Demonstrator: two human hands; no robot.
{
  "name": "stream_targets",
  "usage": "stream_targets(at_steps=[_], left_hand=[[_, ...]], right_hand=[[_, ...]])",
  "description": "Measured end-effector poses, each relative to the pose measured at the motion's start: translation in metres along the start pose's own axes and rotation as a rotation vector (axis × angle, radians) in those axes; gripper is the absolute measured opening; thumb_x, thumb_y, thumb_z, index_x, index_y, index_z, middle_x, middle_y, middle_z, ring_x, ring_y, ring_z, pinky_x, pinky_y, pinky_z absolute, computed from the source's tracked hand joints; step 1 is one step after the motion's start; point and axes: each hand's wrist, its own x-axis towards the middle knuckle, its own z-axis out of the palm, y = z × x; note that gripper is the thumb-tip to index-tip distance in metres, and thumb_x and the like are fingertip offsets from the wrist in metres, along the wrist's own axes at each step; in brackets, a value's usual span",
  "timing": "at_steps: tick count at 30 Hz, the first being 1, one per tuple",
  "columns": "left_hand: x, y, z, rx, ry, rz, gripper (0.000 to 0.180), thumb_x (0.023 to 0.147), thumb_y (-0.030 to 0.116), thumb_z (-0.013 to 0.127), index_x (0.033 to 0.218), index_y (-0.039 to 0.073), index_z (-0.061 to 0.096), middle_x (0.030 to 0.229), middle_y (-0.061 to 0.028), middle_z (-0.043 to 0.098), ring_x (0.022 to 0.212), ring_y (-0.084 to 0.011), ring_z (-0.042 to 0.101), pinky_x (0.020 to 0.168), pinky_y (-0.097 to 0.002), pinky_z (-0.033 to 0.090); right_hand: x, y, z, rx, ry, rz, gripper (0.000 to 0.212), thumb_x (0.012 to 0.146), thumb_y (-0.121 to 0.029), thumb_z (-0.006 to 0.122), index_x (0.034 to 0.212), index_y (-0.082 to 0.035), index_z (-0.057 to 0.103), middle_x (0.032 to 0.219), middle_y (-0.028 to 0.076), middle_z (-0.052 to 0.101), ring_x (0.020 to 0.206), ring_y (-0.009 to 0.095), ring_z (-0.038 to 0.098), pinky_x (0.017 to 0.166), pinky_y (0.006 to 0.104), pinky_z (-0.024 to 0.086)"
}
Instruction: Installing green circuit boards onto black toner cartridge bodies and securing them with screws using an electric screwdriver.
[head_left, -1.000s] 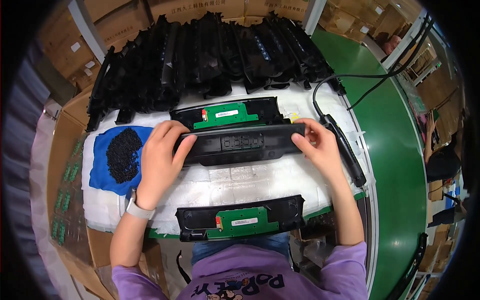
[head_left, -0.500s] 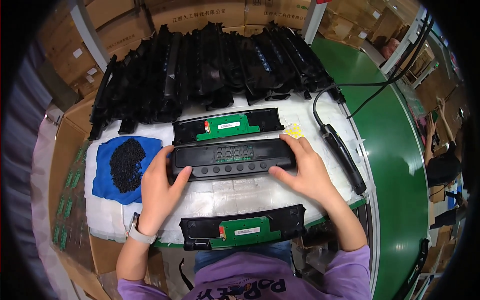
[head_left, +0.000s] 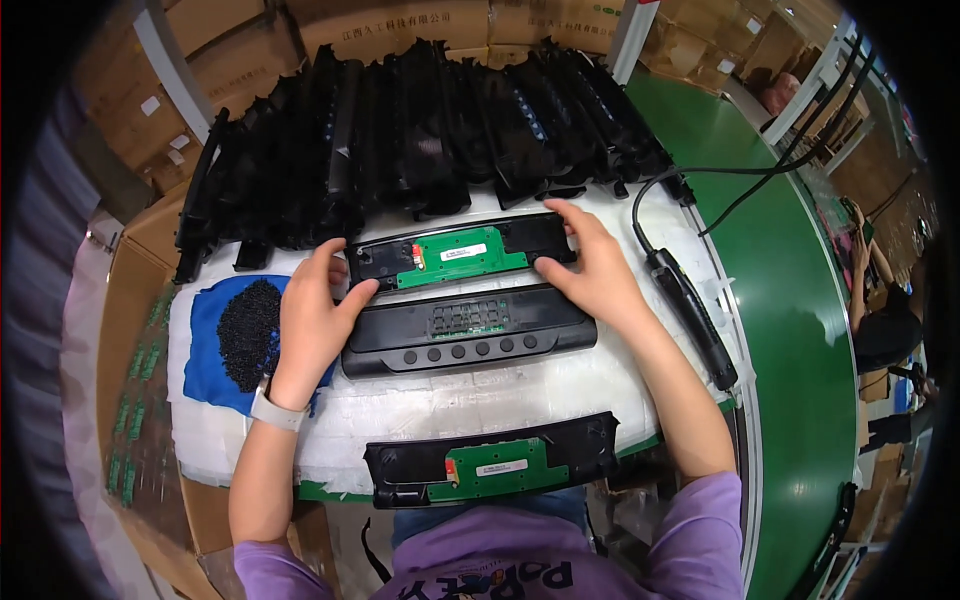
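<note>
Both hands grip a black plastic panel with a green circuit board (head_left: 455,256), board side up. My left hand (head_left: 322,318) closes on its left end, thumb on the near edge. My right hand (head_left: 597,265) pinches the right end between thumb and fingers. Just nearer to me lies a black display panel (head_left: 400,330), face up, with a digit window and a row of several round buttons; no hand holds it. At the table's near edge rests another black panel with a green board (head_left: 590,447), board side up.
Many black plastic housings (head_left: 420,140) are heaped across the far side. A blue cloth (head_left: 205,330) under a pile of small black screws (head_left: 250,335) lies left. On the right lies a black corded electric screwdriver (head_left: 695,315). Cardboard boxes (head_left: 400,25) stand behind.
Both hands have let go of the display panel and moved farther away, taking hold of the board panel behind it. The display panel stays on the table.
</note>
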Motion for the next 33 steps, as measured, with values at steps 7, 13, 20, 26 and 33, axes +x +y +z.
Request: stream_targets(at_steps=[7, 13, 20, 26, 33], left_hand=[[-0.004, 0.007, -0.002, -0.186, 0.145, 0.02, 0.048, 0.066, 0.004, 0.075, 0.111, 0.003, 0.059, 0.087, -0.0077, 0.062, 0.076, -0.0163, 0.058, 0.067, -0.026, 0.047], [-0.006, 0.027, -0.015, -0.315, 0.223, 0.026, 0.042, 0.068, -0.001, 0.071, 0.108, 0.002, 0.06, 0.089, -0.0027, 0.054, 0.078, -0.0105, 0.051, 0.071, -0.0218, 0.044], [-0.02, 0.043, -0.03, -0.294, 0.087, -0.061, 0.04, 0.065, -0.006, 0.07, 0.103, 0.0, 0.062, 0.084, -0.0047, 0.056, 0.069, -0.0101, 0.058, 0.066, -0.0212, 0.049], [-0.015, 0.052, -0.028, -0.143, -0.037, -0.001, 0.026, 0.07, 0.002, 0.069, 0.095, -0.001, 0.063, 0.08, -0.0098, 0.06, 0.062, -0.0137, 0.06, 0.055, -0.0237, 0.045], [-0.023, 0.016, -0.032, -0.471, -0.011, -0.219, 0.008, 0.084, 0.002, 0.06, 0.089, -0.003, 0.06, 0.067, -0.002, 0.053, 0.057, -0.0065, 0.052, 0.048, -0.0189, 0.043]], right_hand=[[-0.002, -0.002, -0.007, 0.085, 0.19, -0.116, 0.057, 0.067, -0.004, 0.068, 0.122, -0.005, 0.051, 0.115, 0.017, 0.054, 0.096, 0.027, 0.057, 0.08, 0.0338, 0.048], [-0.014, -0.017, -0.024, 0.208, 0.198, -0.066, 0.049, 0.07, -0.001, 0.066, 0.117, -0.007, 0.057, 0.106, 0.006, 0.051, 0.089, 0.013, 0.053, 0.067, 0.0211, 0.047], [-0.019, -0.028, -0.007, 0.354, 0.225, -0.072, 0.021, 0.074, -0.003, 0.061, 0.094, -0.002, 0.066, 0.091, 0.01, 0.054, 0.09, 0.021, 0.054, 0.078, 0.0281, 0.044], [-0.022, -0.006, -0.016, 0.11, 0.168, -0.209, 0.019, 0.07, -0.005, 0.064, 0.089, -0.003, 0.067, 0.088, 0.01, 0.06, 0.089, 0.026, 0.054, 0.08, 0.0334, 0.044], [-0.02, -0.012, -0.011, 0.17, -0.025, -0.175, 0.024, 0.082, -0.026, 0.06, 0.089, -0.004, 0.066, 0.081, 0.013, 0.061, 0.074, 0.03, 0.06, 0.068, 0.0358, 0.048]])
